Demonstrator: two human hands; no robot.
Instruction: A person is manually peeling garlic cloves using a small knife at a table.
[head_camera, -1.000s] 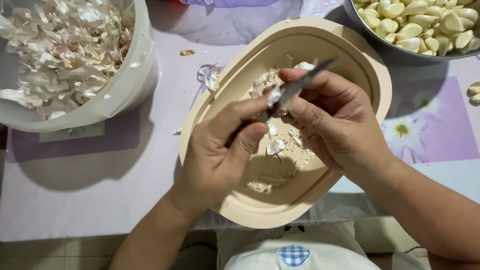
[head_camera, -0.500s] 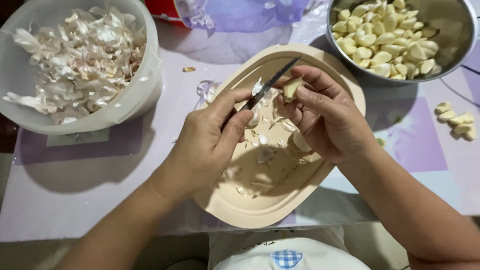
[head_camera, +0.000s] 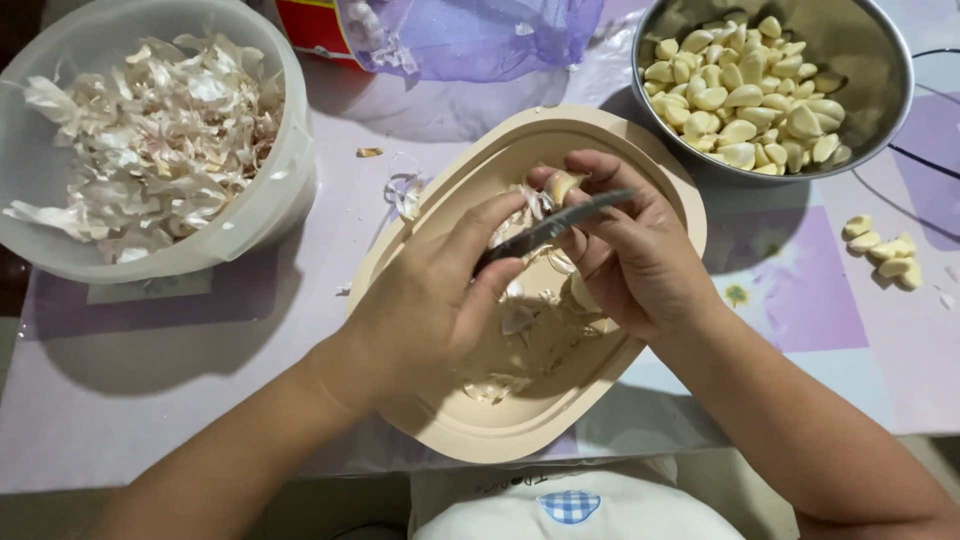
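Compared with half a second ago, the hands sit much the same over the beige oval tray (head_camera: 668, 190), but the knife (head_camera: 555, 228) now lies flatter, its blade pointing right across the right hand's fingers rather than angling up toward the far rim, and the garlic clove (head_camera: 562, 184) has come up to the fingertips at the top of the right hand instead of lying deeper in the palm. The left hand (head_camera: 430, 300) has its grip closed around the knife's dark handle, thumb and forefinger pressed along it near the blade. The right hand (head_camera: 635, 255) has its grip closed on the garlic clove, pinching it between thumb and fingertips just above the blade; whether the edge touches the clove cannot be told. Both hands hover over the tray, where loose papery skins (head_camera: 520, 320) lie scattered on its floor. On the desk (head_camera: 150, 380) to the left stands a white plastic bowl (head_camera: 285, 190) heaped with garlic skins; at upper right a metal bowl (head_camera: 885, 60) holds many peeled cloves, and a few more peeled cloves (head_camera: 885, 250) lie on the desk just right of the tray, near the purple mesh bag (head_camera: 480, 35) at the top
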